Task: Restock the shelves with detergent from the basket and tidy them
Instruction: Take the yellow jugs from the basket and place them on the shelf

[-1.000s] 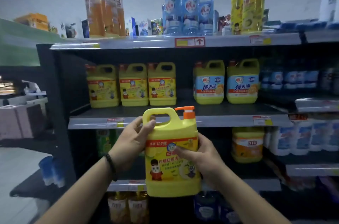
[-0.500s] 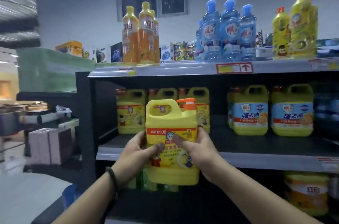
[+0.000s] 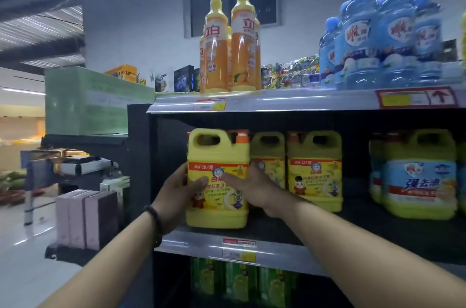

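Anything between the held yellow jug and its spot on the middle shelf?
Nothing visible. The left hand and right hand hold the jug right at the shelf front; the other yellow jugs stand to its right, further back.

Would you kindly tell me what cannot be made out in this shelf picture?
Head view only.
What stands behind the held yellow jug: hidden by it.
Price tag print: too small, blurred.
Yellow bottle at top right: cut off by the right edge.
Basket: out of frame.
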Demonstrator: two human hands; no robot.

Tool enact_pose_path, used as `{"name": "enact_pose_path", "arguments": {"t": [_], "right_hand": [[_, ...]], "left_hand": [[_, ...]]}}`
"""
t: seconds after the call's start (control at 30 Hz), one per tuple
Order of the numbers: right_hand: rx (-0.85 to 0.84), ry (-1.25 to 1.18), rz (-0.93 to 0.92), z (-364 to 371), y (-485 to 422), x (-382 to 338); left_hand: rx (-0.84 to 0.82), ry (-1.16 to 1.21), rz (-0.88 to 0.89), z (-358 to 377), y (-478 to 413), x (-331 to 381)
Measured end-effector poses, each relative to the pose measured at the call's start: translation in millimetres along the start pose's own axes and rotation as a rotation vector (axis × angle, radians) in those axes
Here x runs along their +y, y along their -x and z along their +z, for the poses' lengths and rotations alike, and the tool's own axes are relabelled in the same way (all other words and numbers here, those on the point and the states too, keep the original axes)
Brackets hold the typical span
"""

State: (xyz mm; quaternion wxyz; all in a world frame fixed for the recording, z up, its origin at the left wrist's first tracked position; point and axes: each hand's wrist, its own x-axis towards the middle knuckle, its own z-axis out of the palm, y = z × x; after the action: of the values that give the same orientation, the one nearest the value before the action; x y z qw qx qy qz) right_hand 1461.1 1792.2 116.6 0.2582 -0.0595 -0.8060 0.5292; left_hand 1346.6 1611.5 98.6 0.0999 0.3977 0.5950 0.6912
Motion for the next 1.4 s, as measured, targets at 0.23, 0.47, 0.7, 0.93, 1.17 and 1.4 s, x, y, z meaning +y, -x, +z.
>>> {"name": "enact_pose_path", "arguments": {"t": [0.23, 0.47, 0.7, 0.93, 1.17, 1.4], "right_hand": [[0.016, 0.223, 0.035, 15, -25, 22], [0.203, 0.409, 0.049, 46, -37, 41], [0.075, 0.543, 0.063, 34, -25, 39], [0.021, 0.672, -0.031, 3, 30, 9], [0.006, 0.783, -0.038, -30, 134, 11], [0.142, 0.757, -0.208, -71, 288, 61]], "left_hand": [[0.368, -0.383, 0.174, 1, -11, -40], [0.244, -1.013, 0.102, 26, -5, -58], [0.079, -0.900, 0.042, 2, -11, -44], [0.145, -0.782, 0.070, 24, 41, -17], [0.033, -0.784, 0.177, 77, 146, -6], [-0.149, -0.722, 0.116, 147, 268, -73]]}}
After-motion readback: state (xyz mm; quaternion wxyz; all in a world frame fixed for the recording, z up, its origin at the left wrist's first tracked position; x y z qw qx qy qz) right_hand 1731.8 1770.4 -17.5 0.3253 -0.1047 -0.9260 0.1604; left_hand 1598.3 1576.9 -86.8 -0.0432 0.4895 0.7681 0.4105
